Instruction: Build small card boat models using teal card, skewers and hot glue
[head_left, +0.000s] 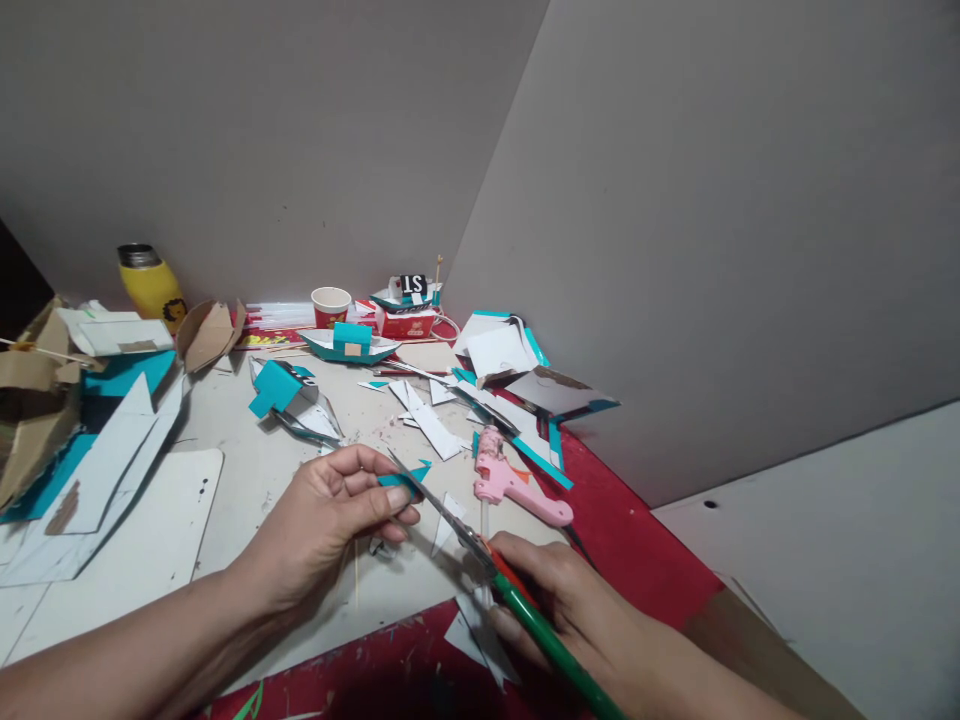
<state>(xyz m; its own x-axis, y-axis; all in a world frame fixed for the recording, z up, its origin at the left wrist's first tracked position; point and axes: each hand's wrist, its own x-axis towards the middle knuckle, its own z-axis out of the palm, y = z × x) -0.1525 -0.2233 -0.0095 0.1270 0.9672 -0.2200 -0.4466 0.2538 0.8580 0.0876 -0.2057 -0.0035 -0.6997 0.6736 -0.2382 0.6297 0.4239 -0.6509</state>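
A small teal cardboard piece [405, 480] is pinched between the thumb and fingers of the left hand [356, 505]; the scissors [480, 550], with green and orange handles, are gripped in the right hand [555, 590], their blades held at the teal piece. The piece is held above the bench [277, 540], left of the pink glue gun [517, 485]; white paper scraps [429, 420] are strewn beyond the hands. Farther back, a teal-and-white cardboard boat [351, 343] is set near a paper cup [331, 307]; a yellow bottle [152, 288] is stood at the far left.
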